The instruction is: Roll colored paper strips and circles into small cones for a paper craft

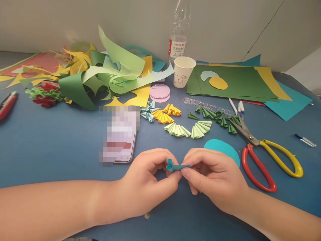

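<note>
Between both hands is a small rolled teal paper cone (177, 167), its curled open end to the left and its narrow end to the right. My left hand (152, 184) pinches its wide part between thumb and fingers. The thumb and index finger of my right hand (213, 177) close on the narrow tip. Partly behind my right hand lies a turquoise paper circle (223, 149). Beyond the hands are rows of finished paper cones: light green cones (177, 130), yellow cones (164, 116), dark green cones (218, 117) and pale blue cones (149, 115).
Scissors (253, 140) lie open at the right, and a phone (122, 140) at the left. Behind stand a paper cup (184, 72) and a plastic bottle (178, 43). Paper scraps (125, 70) heap at the back left; coloured sheets (233, 90) stack at the back right.
</note>
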A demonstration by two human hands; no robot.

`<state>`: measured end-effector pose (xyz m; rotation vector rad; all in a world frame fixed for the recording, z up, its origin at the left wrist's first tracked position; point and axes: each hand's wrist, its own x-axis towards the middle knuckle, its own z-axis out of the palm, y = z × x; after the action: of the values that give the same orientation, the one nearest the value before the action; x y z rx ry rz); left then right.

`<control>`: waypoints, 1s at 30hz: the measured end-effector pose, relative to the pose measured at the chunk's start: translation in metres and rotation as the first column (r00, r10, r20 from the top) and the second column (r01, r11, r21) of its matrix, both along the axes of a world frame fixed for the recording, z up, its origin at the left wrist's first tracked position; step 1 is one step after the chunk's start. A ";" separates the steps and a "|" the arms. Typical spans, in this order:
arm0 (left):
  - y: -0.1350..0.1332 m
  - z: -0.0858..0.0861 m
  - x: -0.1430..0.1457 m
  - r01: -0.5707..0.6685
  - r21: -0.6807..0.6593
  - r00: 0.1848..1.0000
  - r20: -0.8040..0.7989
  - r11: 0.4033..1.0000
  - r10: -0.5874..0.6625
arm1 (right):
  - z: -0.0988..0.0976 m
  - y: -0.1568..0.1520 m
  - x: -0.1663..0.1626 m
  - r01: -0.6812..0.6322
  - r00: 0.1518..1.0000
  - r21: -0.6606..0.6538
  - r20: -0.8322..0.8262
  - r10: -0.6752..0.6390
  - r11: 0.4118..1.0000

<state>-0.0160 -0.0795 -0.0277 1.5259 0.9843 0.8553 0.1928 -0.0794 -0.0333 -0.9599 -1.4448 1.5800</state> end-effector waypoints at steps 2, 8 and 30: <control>0.001 0.001 0.001 -0.003 0.004 1.000 -0.007 1.000 0.003 | -0.001 0.000 0.001 -0.015 1.000 0.012 0.001 0.015 1.000; 0.001 0.000 -0.001 0.043 0.017 0.998 0.036 0.999 -0.044 | 0.001 0.004 0.006 -0.080 0.996 0.171 0.046 0.073 0.982; 0.003 0.000 -0.003 0.041 0.123 0.997 0.055 0.992 -0.048 | 0.006 0.008 0.009 -0.084 0.991 0.308 0.121 0.048 0.948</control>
<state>-0.0194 -0.0760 -0.0278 1.6110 0.8661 0.9370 0.2016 -0.0718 -0.0275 -0.8294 -1.7600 1.3065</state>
